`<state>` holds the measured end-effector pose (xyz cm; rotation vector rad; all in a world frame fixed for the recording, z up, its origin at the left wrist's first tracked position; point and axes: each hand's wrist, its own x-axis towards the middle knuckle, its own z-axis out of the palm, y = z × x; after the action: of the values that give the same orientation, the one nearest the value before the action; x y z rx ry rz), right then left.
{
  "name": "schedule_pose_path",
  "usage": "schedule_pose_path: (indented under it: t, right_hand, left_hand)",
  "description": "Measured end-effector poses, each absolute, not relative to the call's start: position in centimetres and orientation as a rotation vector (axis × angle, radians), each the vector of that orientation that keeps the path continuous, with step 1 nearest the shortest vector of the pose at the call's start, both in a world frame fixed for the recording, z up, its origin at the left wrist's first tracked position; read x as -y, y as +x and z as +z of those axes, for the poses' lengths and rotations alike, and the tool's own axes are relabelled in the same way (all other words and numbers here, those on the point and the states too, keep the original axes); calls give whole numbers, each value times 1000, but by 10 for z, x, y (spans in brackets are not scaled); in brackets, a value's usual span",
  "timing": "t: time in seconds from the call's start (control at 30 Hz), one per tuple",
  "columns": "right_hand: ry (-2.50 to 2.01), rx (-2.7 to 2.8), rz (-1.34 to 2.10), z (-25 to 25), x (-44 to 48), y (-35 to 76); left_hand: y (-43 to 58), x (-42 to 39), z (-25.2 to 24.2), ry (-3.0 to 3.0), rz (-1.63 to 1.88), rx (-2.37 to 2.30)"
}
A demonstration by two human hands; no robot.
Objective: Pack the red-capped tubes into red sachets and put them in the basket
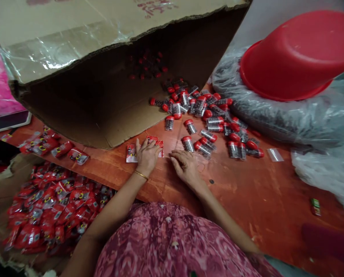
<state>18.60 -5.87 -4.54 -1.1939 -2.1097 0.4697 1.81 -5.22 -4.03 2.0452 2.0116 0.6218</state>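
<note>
My left hand (147, 155) lies on the red-brown table (246, 192) with its fingers spread over a few small red printed packets (130, 153). A gold bangle circles its wrist. My right hand (184, 164) rests flat beside it, fingers stretched toward the left hand, holding nothing. Just beyond my right hand lie several small clear vials with red caps (188, 143), spilling out of a large cardboard box (102, 88) tipped on its side.
An upturned red plastic basin (298, 54) sits on a clear bag of dark contents (275, 111) at the right. A carton full of filled red packets (47, 207) stands at lower left. More packets (59, 148) lie by the box's edge.
</note>
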Motion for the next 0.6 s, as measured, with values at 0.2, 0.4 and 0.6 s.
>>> schedule_pose_path:
  t: [0.2,0.4,0.6]
  right_hand:
    - [-1215,2004,609,-42,60,185]
    - [-1189,1341,1297,-35,52,163]
    - [-1055,1104,1458,-28,46,150]
  left_hand:
    - [17,45,-34,1886,763,-2025]
    - [25,49,-10,1665,988,-1983]
    - [32,58,-8,1441,1156,-1815]
